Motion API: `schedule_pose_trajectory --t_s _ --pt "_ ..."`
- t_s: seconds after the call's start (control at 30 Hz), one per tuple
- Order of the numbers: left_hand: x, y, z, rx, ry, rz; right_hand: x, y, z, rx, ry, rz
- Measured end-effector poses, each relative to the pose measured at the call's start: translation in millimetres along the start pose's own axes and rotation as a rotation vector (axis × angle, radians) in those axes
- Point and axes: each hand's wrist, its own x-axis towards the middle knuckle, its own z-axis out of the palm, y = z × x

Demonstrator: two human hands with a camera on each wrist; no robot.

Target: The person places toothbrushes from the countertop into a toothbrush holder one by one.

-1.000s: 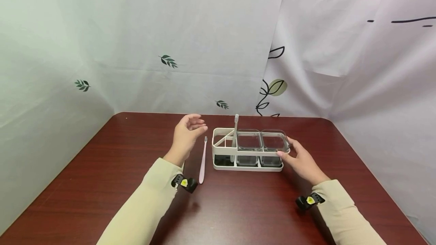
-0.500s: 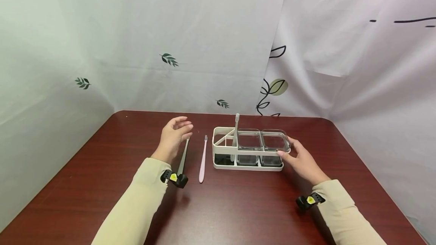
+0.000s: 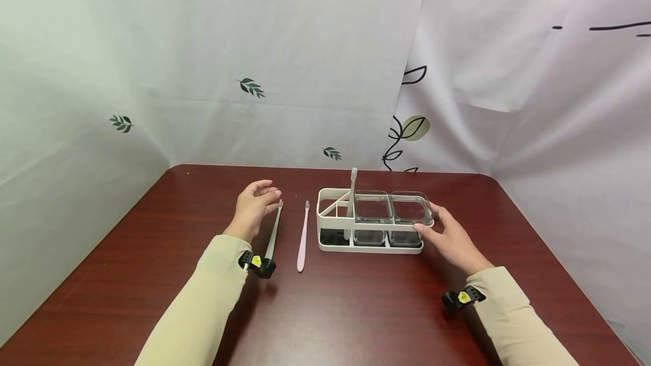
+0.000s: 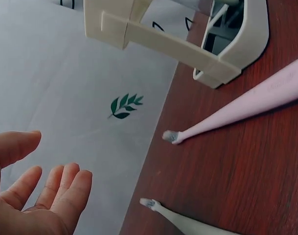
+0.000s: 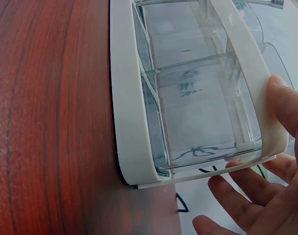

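Observation:
My left hand (image 3: 252, 208) hovers above the table with thumb and fingers apart, holding nothing. Right by its fingertips in the head view is the head of a pale grey-green toothbrush (image 3: 274, 231), which lies on the table, partly hidden by my wrist. A pink toothbrush (image 3: 303, 237) lies beside it, bristles pointing away. My right hand (image 3: 450, 237) grips the right end of a cream toothbrush holder (image 3: 371, 251), thumb on the front of its upper rail (image 5: 249, 58) and fingers behind the end. A light grey toothbrush (image 3: 352, 196) stands upright in the holder.
Two clear cups (image 3: 373, 208) sit in the holder's right compartments; its left part has small divided slots. The red-brown table (image 3: 356, 315) ends at a white curtain (image 3: 305, 61) behind and on both sides.
My left hand has moved left and slightly nearer, from beside the pink toothbrush to over the grey-green one, which has come into view. The right hand stays on the holder.

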Motion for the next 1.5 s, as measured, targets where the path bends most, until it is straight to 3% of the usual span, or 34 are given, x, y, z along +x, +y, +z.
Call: schedule_pose_trajectory --t_s 0.3,0.83,1.5 --pt "8.5 -6.5 -4.9 0.066 0.016 -0.033 -0.6 0 0 0.0 -0.003 -0.001" --pt "16.9 -19.7 -13.3 0.167 -0.014 -0.107 -1.1 0 1 -0.002 -0.003 -0.002" --pt "24.1 -29.5 -8.5 0.324 -0.048 -0.111 0.0 1 0 -0.006 0.004 -0.013"
